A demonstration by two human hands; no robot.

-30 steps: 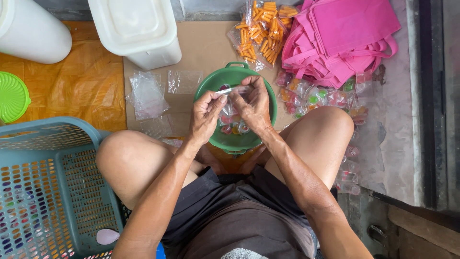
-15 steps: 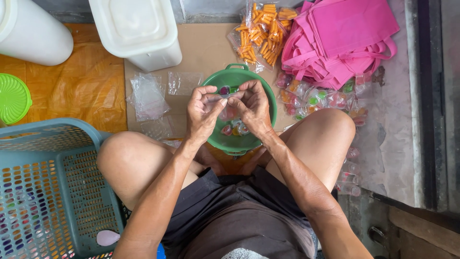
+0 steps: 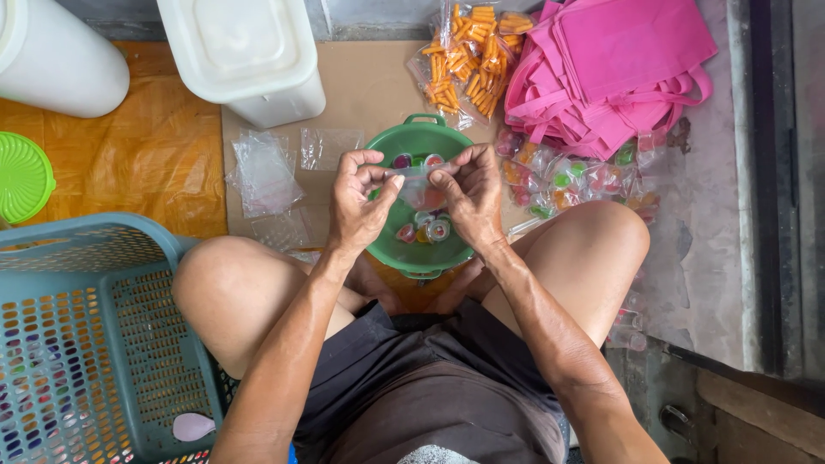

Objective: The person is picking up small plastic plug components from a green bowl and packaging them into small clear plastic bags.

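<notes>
While the person sits cross-legged on the floor, both hands meet above a green bowl (image 3: 391, 249) of small coloured jelly cups (image 3: 436, 229). The left hand (image 3: 359, 206) and the right hand (image 3: 468, 196) each pinch an edge of a small clear plastic bag (image 3: 417, 185), fingers closed on it, holding it just over the bowl. Flat clear bags (image 3: 262, 172) lie on the cardboard to the left, and a teal basket (image 3: 86, 335) stands beside the left knee.
</notes>
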